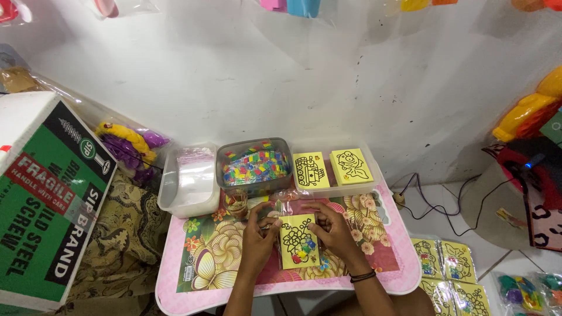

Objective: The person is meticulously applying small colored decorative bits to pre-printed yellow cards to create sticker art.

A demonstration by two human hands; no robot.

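Gripping a yellow picture card (297, 241) in a clear sleeve, both hands are clamped on its edges: the left hand (260, 233) at its left side, the right hand (331, 228) at its right. It sits low over the flowered pink tabletop (211, 263). Behind stand a tub of coloured bits (255, 165), a clear tub (188, 181) and two stacks of yellow cards (331, 169).

A large cardboard box (50, 199) stands at the left edge — green sides, a black diagonal band, a red slanted label (38, 178) and a white top. On the floor at lower right lie 4 clear-wrapped yellow card packets (448, 272); beside them, clear packets of coloured pieces (527, 291) — contents blurred.
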